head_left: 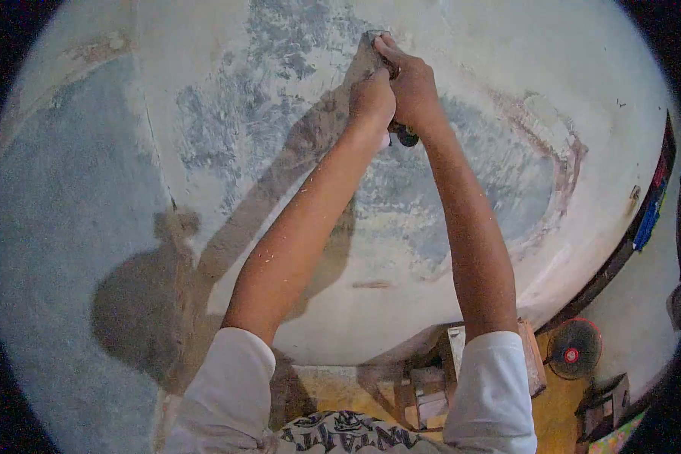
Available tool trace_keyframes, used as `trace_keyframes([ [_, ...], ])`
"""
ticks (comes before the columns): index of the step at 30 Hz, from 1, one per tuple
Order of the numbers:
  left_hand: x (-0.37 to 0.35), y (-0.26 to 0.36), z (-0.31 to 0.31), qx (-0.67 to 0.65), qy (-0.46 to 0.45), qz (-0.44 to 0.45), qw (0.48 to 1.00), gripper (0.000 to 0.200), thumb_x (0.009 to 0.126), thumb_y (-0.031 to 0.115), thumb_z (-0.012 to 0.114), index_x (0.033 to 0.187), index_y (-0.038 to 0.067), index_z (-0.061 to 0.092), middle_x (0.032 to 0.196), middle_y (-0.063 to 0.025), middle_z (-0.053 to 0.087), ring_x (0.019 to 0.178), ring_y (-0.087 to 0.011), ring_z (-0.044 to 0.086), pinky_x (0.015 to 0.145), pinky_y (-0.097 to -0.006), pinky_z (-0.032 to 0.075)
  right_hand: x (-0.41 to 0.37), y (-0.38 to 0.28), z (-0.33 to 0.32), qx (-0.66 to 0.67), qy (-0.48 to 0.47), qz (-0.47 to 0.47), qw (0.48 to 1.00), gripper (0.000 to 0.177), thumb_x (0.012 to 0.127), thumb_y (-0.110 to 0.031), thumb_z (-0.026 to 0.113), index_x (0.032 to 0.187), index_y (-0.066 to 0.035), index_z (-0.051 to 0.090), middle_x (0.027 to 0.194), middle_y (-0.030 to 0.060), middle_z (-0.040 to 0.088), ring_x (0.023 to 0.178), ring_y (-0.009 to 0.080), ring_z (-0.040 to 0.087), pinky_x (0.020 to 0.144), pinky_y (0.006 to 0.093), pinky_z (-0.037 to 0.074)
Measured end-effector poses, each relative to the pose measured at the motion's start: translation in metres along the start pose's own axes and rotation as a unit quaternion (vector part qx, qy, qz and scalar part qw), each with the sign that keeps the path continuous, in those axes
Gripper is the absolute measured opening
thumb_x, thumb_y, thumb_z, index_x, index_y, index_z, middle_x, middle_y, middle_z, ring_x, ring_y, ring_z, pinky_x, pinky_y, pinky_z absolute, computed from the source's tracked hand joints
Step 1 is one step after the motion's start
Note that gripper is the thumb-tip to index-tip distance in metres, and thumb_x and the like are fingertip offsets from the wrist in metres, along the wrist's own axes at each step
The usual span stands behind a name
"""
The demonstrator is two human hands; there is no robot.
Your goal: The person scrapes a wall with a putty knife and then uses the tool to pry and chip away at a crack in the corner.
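Note:
Both arms reach up to a wall (280, 113) with grey patches and peeling whitish paint. My left hand (372, 98) is closed round a tool whose dark handle end (406, 136) shows below the hands. Right beside it, my right hand (415, 87) is closed on the same tool, its fingers near the top. The tool's flat grey head (372, 38) lies against the wall or very near it. Most of the tool is hidden by the hands, so its kind cannot be told. Small pale flecks stick to the left forearm.
A round fan with a red rim (573, 349) stands at the lower right, beside wooden furniture (533, 359). A dark box-like object (604, 408) is further right. Something blue (649, 219) hangs by the right wall edge. Shadows of head and arms fall on the wall.

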State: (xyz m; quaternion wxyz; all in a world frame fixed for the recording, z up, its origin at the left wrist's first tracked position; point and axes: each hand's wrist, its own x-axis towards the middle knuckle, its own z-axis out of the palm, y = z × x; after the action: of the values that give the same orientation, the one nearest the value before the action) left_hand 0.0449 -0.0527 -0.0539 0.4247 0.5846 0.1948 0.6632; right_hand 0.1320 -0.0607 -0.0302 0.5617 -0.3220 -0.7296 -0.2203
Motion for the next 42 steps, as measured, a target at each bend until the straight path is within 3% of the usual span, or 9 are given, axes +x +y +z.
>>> trace_keyframes([
  [6,-0.032,0.019,0.018,-0.048,0.095,0.014,0.994,0.044,0.093,0.027,0.048,0.121,-0.005,0.058,0.121,-0.0216,0.062,0.109,-0.0326,0.061,0.089,-0.0434,0.048,-0.001,-0.004,-0.001,-0.021,-0.011,0.008,1.0,0.056,0.077,-0.012,0.072,0.131,-0.005,0.059,0.138,0.016,0.053,0.124,0.0315,0.054,0.101,0.034,0.047],
  [10,-0.005,-0.001,0.003,-0.118,0.038,-0.016,0.992,0.044,0.093,0.027,0.049,0.122,-0.004,0.058,0.124,-0.0214,0.06,0.106,-0.0323,0.062,0.087,-0.0442,0.049,-0.001,-0.005,0.002,0.007,-0.009,0.02,1.0,0.056,0.077,-0.013,0.073,0.13,-0.005,0.059,0.138,0.0161,0.053,0.124,0.0303,0.055,0.1,0.0347,0.047],
  [13,0.003,0.001,0.001,-0.044,0.051,-0.035,0.997,0.044,0.093,0.028,0.049,0.121,-0.005,0.058,0.123,-0.0215,0.06,0.105,-0.0318,0.062,0.085,-0.0447,0.049,0.004,-0.006,0.001,0.009,0.0,0.006,1.0,0.056,0.077,-0.013,0.073,0.13,-0.004,0.059,0.137,0.0167,0.054,0.124,0.0297,0.055,0.1,0.0347,0.047],
  [16,-0.011,0.003,0.002,-0.151,0.014,-0.073,0.986,0.046,0.093,0.03,0.048,0.12,-0.006,0.057,0.121,-0.0233,0.061,0.103,-0.0327,0.062,0.083,-0.0446,0.05,-0.004,-0.016,-0.003,-0.003,-0.013,0.037,0.999,0.056,0.077,-0.013,0.073,0.131,-0.004,0.059,0.137,0.0171,0.054,0.125,0.03,0.055,0.101,0.0348,0.047],
  [25,-0.007,0.01,-0.002,-0.08,0.05,-0.007,0.995,0.043,0.092,0.029,0.05,0.116,-0.005,0.061,0.113,-0.023,0.064,0.102,-0.0328,0.063,0.083,-0.0445,0.049,-0.003,-0.013,0.005,0.02,0.026,0.034,0.999,0.053,0.077,-0.014,0.072,0.128,-0.005,0.061,0.134,0.0179,0.057,0.124,0.0285,0.056,0.1,0.0342,0.047],
  [28,-0.014,0.029,-0.002,0.031,0.063,-0.036,0.997,0.042,0.091,0.028,0.051,0.118,-0.002,0.061,0.113,-0.0211,0.064,0.103,-0.0332,0.062,0.083,-0.0449,0.049,0.01,-0.007,0.001,0.005,-0.01,0.035,0.999,0.053,0.078,-0.014,0.072,0.129,-0.006,0.061,0.134,0.0181,0.057,0.124,0.0277,0.056,0.1,0.0335,0.047],
  [37,0.006,0.01,0.01,-0.048,0.062,-0.042,0.996,0.04,0.089,0.024,0.051,0.115,-0.005,0.061,0.107,-0.025,0.065,0.099,-0.0377,0.064,0.082,-0.0451,0.049,0.013,-0.012,-0.018,0.009,-0.056,0.036,0.998,0.055,0.078,-0.014,0.073,0.131,-0.007,0.059,0.136,0.0154,0.056,0.126,0.027,0.054,0.103,0.0342,0.045],
  [40,0.008,-0.003,0.001,0.151,0.067,0.053,0.985,0.041,0.088,0.024,0.051,0.112,-0.007,0.061,0.104,-0.0267,0.065,0.098,-0.0396,0.064,0.083,-0.0455,0.049,0.0,-0.005,-0.006,0.01,-0.022,0.04,0.999,0.056,0.078,-0.014,0.073,0.132,-0.007,0.059,0.136,0.0151,0.056,0.127,0.0275,0.054,0.104,0.0345,0.043],
  [42,0.011,-0.002,0.005,0.082,0.082,0.005,0.993,0.043,0.089,0.025,0.05,0.115,-0.008,0.059,0.108,-0.0275,0.064,0.102,-0.0395,0.063,0.084,-0.0463,0.049,0.004,-0.001,-0.007,0.008,-0.026,0.043,0.999,0.056,0.078,-0.013,0.073,0.132,-0.008,0.059,0.136,0.0151,0.056,0.127,0.0275,0.053,0.104,0.0345,0.044],
])
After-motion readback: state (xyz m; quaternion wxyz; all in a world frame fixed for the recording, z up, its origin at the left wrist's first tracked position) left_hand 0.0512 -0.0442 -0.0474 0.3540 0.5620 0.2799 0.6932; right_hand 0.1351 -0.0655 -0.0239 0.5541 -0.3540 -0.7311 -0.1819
